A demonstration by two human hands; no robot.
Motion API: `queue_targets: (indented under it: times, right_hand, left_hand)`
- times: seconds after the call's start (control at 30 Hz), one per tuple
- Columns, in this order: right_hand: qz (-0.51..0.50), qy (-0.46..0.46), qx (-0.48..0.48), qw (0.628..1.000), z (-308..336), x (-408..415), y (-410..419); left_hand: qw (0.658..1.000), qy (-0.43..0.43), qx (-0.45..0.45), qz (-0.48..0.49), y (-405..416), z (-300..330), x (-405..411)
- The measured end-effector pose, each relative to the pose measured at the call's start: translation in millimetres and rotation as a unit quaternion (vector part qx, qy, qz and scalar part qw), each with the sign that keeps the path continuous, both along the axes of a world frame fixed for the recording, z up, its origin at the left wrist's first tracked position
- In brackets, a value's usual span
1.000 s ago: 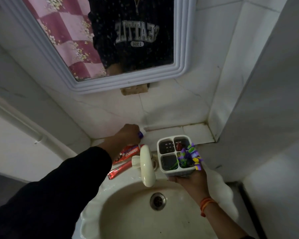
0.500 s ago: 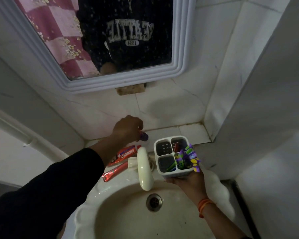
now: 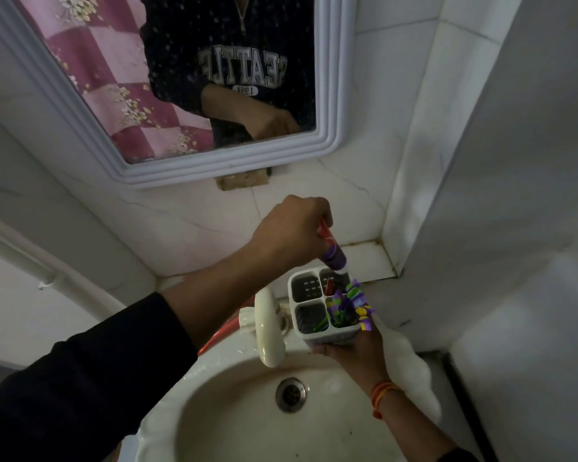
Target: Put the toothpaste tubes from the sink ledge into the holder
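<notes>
My left hand [image 3: 291,230] grips a red and purple toothpaste tube [image 3: 331,250], cap end down, its tip at the rim of the holder's far right compartment. The white four-compartment holder [image 3: 309,333] rests in my right hand [image 3: 357,353] above the sink's right rim. One near compartment holds purple and green toothbrushes [image 3: 347,308]; a red item [image 3: 330,287] stands in the far right one. A red tube [image 3: 219,338] lies on the sink ledge, mostly hidden under my left forearm.
A cream tap [image 3: 267,331] juts over the white basin [image 3: 234,415] with its drain [image 3: 291,393]. A framed mirror [image 3: 331,95] hangs on the tiled wall above. A tiled corner ledge [image 3: 367,258] sits behind the holder, and a wall rises close on the right.
My left hand lifted the purple-capped tube off the ledge and carried it right, over the holder. The holder in my right hand stayed put.
</notes>
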State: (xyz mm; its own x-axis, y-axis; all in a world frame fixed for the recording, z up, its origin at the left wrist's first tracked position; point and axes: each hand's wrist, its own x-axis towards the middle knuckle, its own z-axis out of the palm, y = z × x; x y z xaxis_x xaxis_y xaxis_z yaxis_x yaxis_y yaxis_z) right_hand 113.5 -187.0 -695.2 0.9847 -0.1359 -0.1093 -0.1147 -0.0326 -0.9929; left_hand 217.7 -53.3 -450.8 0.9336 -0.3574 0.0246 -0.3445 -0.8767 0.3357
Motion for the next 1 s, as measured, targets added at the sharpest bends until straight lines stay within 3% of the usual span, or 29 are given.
queue_targets:
  times: [0.17,0.5,1.0]
  right_hand:
    - [0.011,0.017,-0.011,1.0,1,1,-1]
    - [-0.005,-0.006,-0.017,1.0,-7,0,-3]
    - [0.004,0.014,-0.042,0.999,-13,2,-4]
  left_hand:
    - [0.999,0.047,-0.008,0.0,-13,-8,0]
    - [0.997,0.048,0.046,0.033,-26,-22,-8]
    - [0.993,0.09,0.033,0.071,-48,-51,0]
